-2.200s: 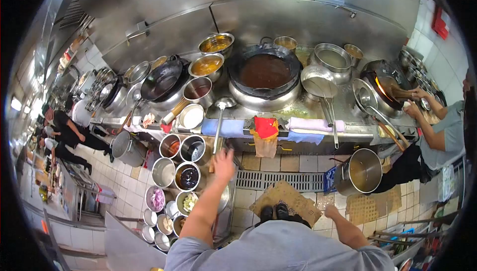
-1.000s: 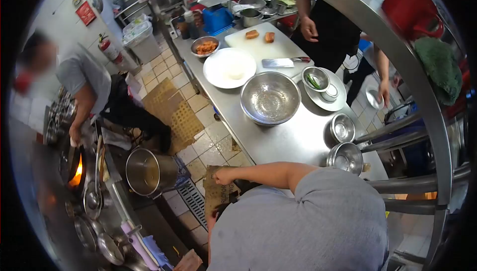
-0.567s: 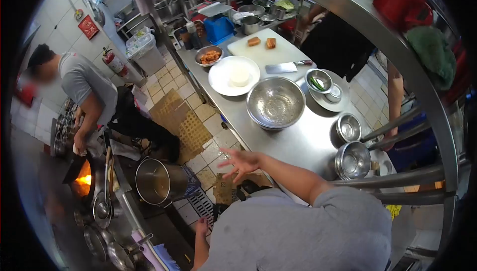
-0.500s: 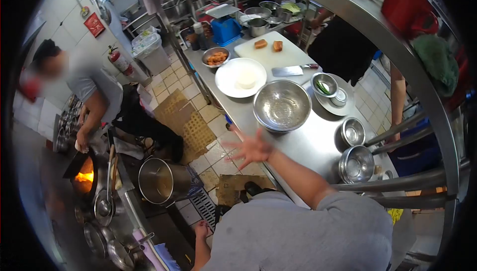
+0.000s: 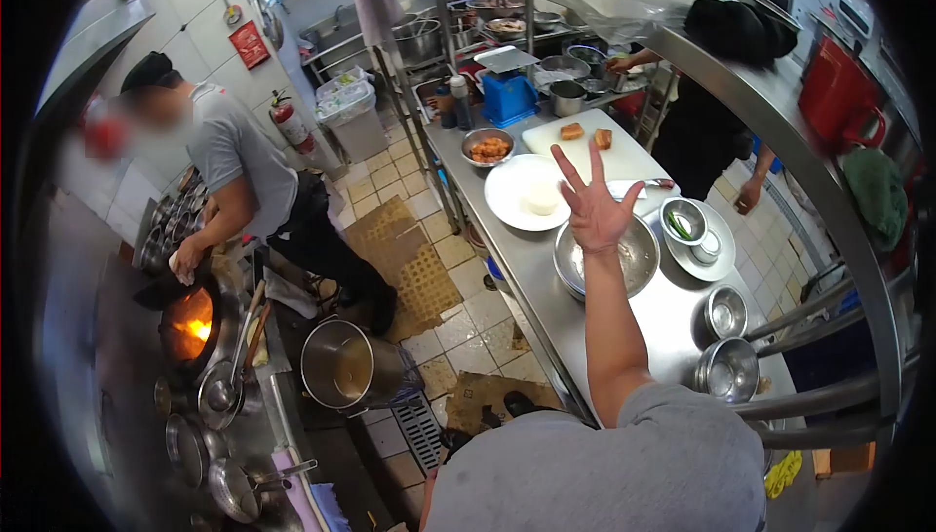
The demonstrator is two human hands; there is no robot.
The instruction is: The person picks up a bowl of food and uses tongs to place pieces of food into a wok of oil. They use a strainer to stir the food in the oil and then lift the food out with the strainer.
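Note:
My right hand [image 5: 599, 215] is raised with its fingers spread, holding nothing. It overlaps a large steel mixing bowl [image 5: 632, 261] on the steel counter. Left of the hand, a white plate [image 5: 505, 191] carries a round white mound [image 5: 539, 197]. Just beyond the fingertips lie a white cutting board [image 5: 631, 154] with two browned pieces of food [image 5: 572, 131], and a cleaver [image 5: 660, 184] partly hidden by the hand. A small steel bowl [image 5: 682, 222] with green pieces sits on a plate to the right. Only a sliver of my left arm shows; its hand is hidden.
At left, a person [image 5: 244, 161] works at a wok [image 5: 188, 325] with flames. A tall stockpot [image 5: 341, 366] stands near the stove. Another person in black [image 5: 694, 122] is across the counter. A steel rail [image 5: 829, 142] curves along the right. Blue scale [image 5: 509, 98] stands at the back.
My right hand has risen and swung forward and right, from the counter's edge to over the mixing bowl. My left hand has gone out of sight. The view has shifted.

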